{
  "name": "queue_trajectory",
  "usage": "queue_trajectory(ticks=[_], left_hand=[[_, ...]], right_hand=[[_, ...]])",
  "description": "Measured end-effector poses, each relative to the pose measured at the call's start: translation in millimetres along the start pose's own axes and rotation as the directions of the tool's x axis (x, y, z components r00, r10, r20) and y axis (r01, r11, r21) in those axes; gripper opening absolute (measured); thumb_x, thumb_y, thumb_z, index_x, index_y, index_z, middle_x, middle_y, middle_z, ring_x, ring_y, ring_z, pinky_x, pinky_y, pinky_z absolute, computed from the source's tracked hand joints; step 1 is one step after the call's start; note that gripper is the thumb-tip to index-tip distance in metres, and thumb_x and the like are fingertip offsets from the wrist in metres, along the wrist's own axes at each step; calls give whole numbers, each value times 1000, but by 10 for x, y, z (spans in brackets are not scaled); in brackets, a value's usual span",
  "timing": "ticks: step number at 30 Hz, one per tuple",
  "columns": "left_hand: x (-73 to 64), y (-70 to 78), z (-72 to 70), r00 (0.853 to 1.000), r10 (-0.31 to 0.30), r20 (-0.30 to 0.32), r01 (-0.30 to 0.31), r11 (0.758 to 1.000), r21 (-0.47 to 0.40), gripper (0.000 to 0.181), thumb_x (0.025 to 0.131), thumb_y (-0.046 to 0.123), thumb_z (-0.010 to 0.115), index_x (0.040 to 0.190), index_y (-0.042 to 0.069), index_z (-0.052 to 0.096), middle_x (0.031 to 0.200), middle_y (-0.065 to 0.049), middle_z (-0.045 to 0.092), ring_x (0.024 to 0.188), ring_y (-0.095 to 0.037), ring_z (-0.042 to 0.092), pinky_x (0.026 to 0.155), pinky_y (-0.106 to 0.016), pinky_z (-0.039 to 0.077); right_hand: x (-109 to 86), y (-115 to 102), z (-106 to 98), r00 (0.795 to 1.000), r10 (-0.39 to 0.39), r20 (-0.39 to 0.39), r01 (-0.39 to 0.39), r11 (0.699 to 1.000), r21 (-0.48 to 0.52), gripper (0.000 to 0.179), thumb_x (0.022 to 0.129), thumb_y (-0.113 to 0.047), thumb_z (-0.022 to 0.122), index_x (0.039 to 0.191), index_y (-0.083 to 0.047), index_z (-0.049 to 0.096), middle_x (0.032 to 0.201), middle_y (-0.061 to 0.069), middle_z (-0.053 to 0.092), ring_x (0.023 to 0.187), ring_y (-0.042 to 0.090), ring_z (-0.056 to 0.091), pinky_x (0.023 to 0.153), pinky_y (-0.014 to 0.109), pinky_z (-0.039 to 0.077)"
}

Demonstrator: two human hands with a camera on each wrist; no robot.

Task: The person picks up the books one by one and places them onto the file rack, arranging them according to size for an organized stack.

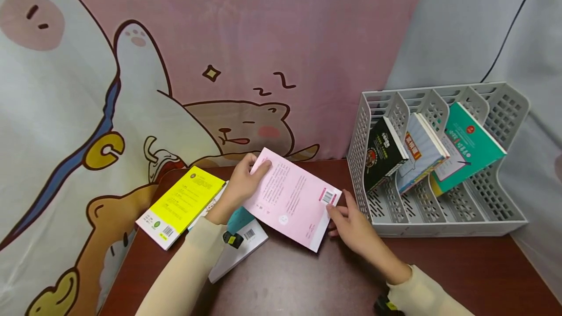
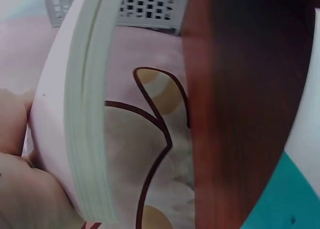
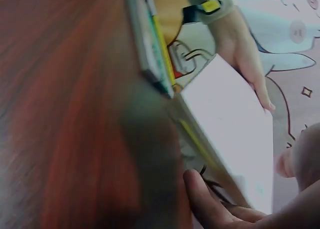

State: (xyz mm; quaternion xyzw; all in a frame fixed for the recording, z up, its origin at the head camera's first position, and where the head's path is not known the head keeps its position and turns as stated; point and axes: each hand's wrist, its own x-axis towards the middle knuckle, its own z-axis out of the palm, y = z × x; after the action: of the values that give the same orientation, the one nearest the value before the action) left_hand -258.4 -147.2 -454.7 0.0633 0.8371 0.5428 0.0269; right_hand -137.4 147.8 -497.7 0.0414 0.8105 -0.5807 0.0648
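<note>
A pink book [image 1: 291, 199] with a barcode on its cover is held tilted above the table between both hands. My left hand [image 1: 243, 184] grips its upper left corner, thumb over the cover. At the opposite end, my right hand [image 1: 353, 228] pinches the edge near the barcode. The left wrist view shows the book's page edges [image 2: 89, 119] close up beside the left fingers. In the right wrist view, thumb and fingers lie on either side of the book [image 3: 227, 124]. Below the left forearm are a yellow book [image 1: 186, 204] and a white-and-teal book [image 1: 248, 250].
A grey slotted book rack [image 1: 452, 229] stands on the right of the brown table [image 1: 303, 286]. Its compartments hold a black book [image 1: 382, 155], a pale blue book [image 1: 414, 160] and a green book [image 1: 474, 143]. A cartoon-printed curtain [image 1: 316, 52] hangs behind.
</note>
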Motion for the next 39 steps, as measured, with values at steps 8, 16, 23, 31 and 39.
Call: queue_trajectory(ticks=[8, 16, 23, 31, 39], left_hand=[[-158, 163, 22, 1000, -4, 5, 5, 968, -249, 35, 112, 45, 65, 116, 12, 53, 90, -8, 78, 67, -22, 77, 58, -31, 60], [-283, 277, 144, 999, -40, 4, 39, 944, -329, 32, 115, 44, 58, 117, 13, 51, 93, -8, 80, 71, -23, 78, 59, -30, 58], [-365, 265, 263, 997, -59, 47, 70, 950, -304, 32, 116, 45, 54, 124, 14, 51, 98, -11, 79, 73, -21, 79, 60, -33, 61], [-487, 183, 388, 1000, -14, 22, 17, 992, -129, 39, 112, 42, 64, 138, 15, 52, 102, -11, 79, 74, -18, 79, 65, -34, 64], [-498, 182, 448, 999, -9, -49, 3, 994, -105, 39, 111, 42, 67, 135, 15, 55, 97, -11, 77, 71, -19, 78, 64, -35, 62]], right_hand=[[68, -268, -94, 1000, -23, 20, 16, 954, 298, 52, 120, -34, 46, 165, -9, 38, 125, 20, 71, 96, 15, 75, 83, 31, 62], [97, -445, -162, 994, -76, -83, 101, 931, 349, 49, 119, -36, 49, 162, -15, 40, 114, 4, 73, 86, 16, 79, 73, 35, 67], [106, -472, -231, 972, -131, -197, 195, 913, 359, 41, 117, -27, 55, 151, -5, 50, 92, -8, 76, 71, 12, 77, 61, 35, 66], [116, -410, -314, 973, -140, -181, 194, 925, 326, 39, 117, -30, 56, 146, -5, 51, 87, -8, 77, 67, 13, 78, 58, 37, 65], [142, -376, -347, 985, -110, -131, 147, 936, 320, 43, 117, -35, 55, 148, -5, 49, 86, -8, 77, 68, 15, 78, 59, 40, 66]])
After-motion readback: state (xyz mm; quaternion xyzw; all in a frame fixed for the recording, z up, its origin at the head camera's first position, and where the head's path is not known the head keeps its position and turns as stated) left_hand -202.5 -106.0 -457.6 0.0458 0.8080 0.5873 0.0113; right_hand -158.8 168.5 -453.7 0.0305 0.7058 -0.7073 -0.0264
